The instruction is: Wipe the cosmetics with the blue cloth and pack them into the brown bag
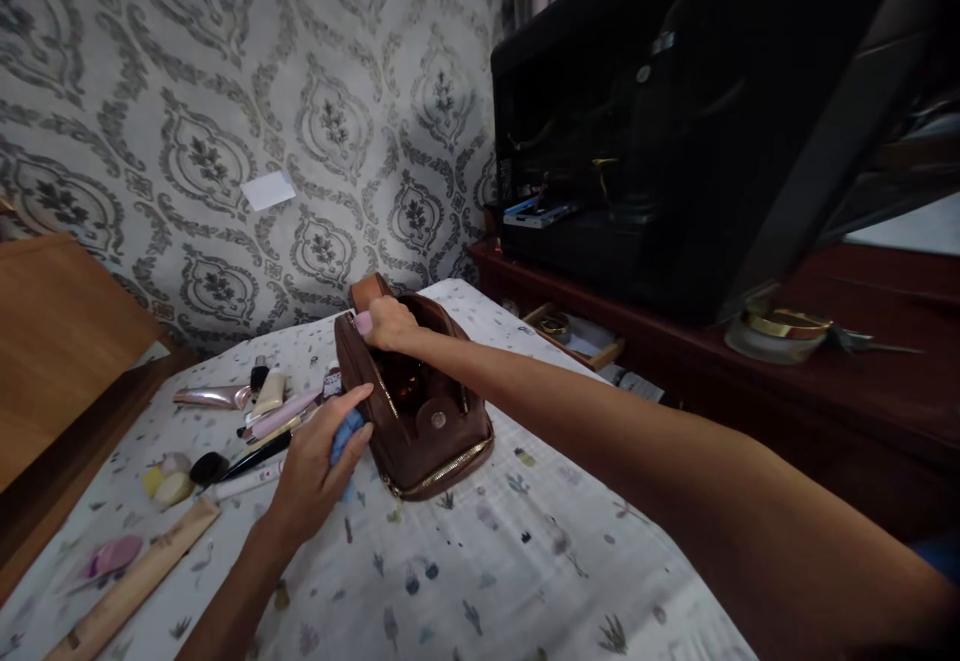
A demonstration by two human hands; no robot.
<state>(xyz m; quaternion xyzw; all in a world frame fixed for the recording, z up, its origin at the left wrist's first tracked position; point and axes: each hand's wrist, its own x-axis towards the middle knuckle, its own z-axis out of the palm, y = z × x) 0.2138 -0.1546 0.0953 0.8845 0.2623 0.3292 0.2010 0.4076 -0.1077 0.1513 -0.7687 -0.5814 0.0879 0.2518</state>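
A brown leather bag [450, 468] with gold zips stands unzipped on the patterned white cloth, its dark inside partly in view. My right hand [391, 325] reaches across to the bag's far left edge, fingers closed around a small pink item [363, 322], whose kind I cannot make out. My left hand [311, 476] is at the bag's left side, with a crumpled blue soft item [346, 438] between thumb and fingers. Its fingertips meet the bag's side. Left of the bag lie several makeup tubes and pens, among them a lilac tube [285, 415] and a black pen [259, 455].
Makeup sponges [174, 488], a shiny pink tube [214, 397] and a long beige strip [142, 581] lie on the left of the cloth [450, 581]. A large black screen [637, 161] stands on the dark red desk [750, 381] at right, above an open drawer [600, 351].
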